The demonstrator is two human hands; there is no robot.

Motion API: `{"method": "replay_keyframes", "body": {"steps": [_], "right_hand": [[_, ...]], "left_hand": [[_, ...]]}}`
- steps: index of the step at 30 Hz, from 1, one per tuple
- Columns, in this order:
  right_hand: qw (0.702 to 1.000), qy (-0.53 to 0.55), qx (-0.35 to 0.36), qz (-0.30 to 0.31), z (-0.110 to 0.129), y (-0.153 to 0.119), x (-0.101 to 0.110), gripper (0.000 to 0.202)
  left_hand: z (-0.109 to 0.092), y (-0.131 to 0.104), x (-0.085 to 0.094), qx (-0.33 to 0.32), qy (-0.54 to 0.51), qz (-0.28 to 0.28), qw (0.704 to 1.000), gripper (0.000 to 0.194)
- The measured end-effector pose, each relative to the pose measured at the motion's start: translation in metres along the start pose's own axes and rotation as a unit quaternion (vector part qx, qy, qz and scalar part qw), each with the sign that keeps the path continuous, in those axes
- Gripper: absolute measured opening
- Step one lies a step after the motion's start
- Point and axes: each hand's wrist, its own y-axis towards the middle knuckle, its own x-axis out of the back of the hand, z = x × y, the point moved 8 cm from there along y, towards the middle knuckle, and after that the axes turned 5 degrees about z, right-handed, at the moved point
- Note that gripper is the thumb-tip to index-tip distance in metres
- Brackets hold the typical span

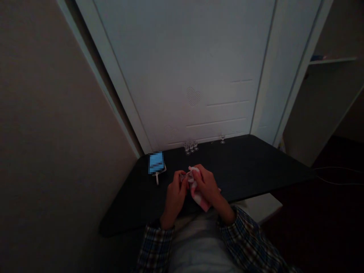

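My left hand (175,194) is closed, pinching a small clear glass (187,176) by one end, over the near part of the dark table. A pink and white cloth (200,198) is gripped in my right hand (207,184); part of it meets the glass and the rest hangs down toward the table edge. Fingers and cloth hide much of the glass. Beyond my hands, several small stemmed glasses (191,147) stand close together at the table's back edge. Another stemmed glass (222,139) stands apart from them, further right.
The dark table (244,167) backs onto a white panel (216,60) with heart patterns. On the left, a blurred-out blue screen (156,162) rests on a white stand (157,178). Below the table's right front lies a white flat surface (263,206). A thin cable (338,183) runs at right.
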Motion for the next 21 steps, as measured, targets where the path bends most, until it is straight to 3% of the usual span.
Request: {"method": "replay_keyframes", "body": {"steps": [21], "right_hand": [[1.0, 0.0, -0.012, 0.006, -0.001, -0.0003, -0.0014, 0.026]], "left_hand": [[0.0028, 0.0006, -0.0006, 0.002, -0.002, 0.0, 1.0, 0.022]]}}
